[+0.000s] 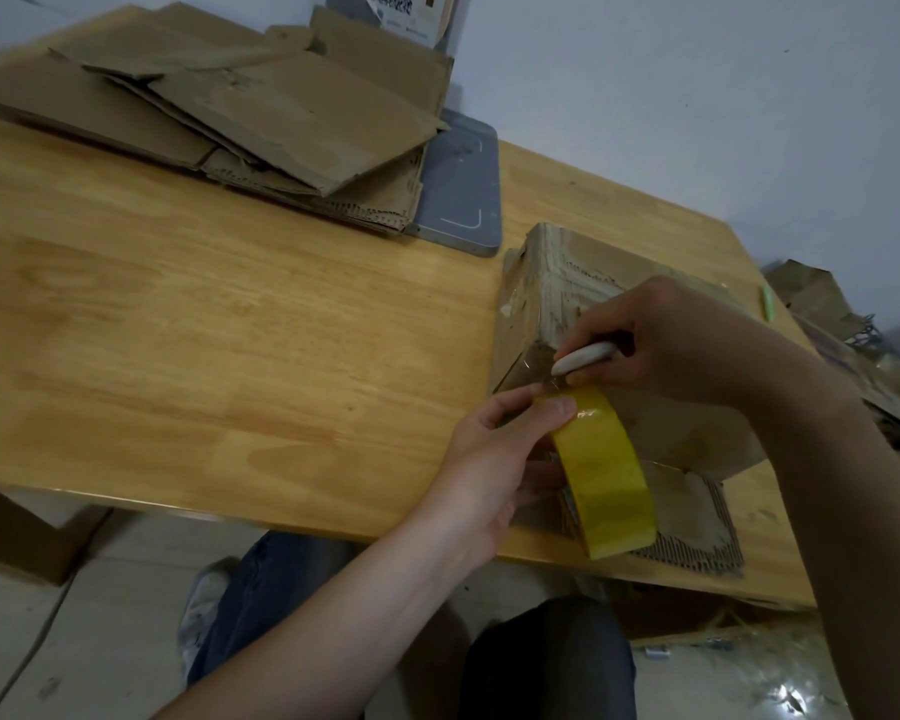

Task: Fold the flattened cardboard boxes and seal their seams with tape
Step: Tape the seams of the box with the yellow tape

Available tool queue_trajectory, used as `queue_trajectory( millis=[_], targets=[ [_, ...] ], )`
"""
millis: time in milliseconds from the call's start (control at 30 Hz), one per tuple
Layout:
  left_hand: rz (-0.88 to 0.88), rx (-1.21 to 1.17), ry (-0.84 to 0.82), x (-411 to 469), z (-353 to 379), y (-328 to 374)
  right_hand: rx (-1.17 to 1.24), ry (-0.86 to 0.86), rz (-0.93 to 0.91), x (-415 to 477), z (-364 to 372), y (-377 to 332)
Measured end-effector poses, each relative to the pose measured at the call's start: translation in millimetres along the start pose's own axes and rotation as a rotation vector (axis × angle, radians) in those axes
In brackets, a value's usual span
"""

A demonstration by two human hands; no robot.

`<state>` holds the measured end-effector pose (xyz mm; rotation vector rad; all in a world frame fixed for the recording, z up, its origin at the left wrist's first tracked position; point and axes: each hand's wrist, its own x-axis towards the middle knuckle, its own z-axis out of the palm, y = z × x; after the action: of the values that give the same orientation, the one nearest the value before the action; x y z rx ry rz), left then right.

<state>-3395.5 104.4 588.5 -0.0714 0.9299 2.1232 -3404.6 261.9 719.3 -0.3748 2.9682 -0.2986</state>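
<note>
A folded cardboard box [546, 283] stands on the right part of the wooden table [204, 314]. My left hand [494, 459] grips a yellow tape roll [601, 470] at the box's near corner, thumb on top of the roll. A clear strip of tape runs from the roll up onto the box. My right hand [671, 340] holds a small white cutter [583, 358] against that strip, just above the roll. One loose flap [692, 517] of the box lies flat on the table near the front edge.
A stack of flattened cardboard boxes [240, 111] lies at the table's back left, partly over a grey scale [463, 189]. A green pen [766, 302] lies at the right edge. Cardboard scraps [822, 304] pile up on the floor at right. My knees are under the front edge.
</note>
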Motion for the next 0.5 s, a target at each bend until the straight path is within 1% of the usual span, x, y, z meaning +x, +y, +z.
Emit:
queue_trajectory(
  millis=[267, 400, 500],
  targets=[
    [0.015, 0.005, 0.024, -2.2, 2.4, -0.3, 0.019, 0.05, 0.063, -8.8, -0.3, 9.5],
    [0.021, -0.001, 0.028, -3.7, 3.8, -0.4, 0.0, 0.113, 0.093, -10.9, 1.2, 14.9],
    [0.034, -0.005, 0.033, -4.8, 4.7, -1.6, 0.074, 0.133, 0.073, -10.7, -1.5, 10.5]
  ],
)
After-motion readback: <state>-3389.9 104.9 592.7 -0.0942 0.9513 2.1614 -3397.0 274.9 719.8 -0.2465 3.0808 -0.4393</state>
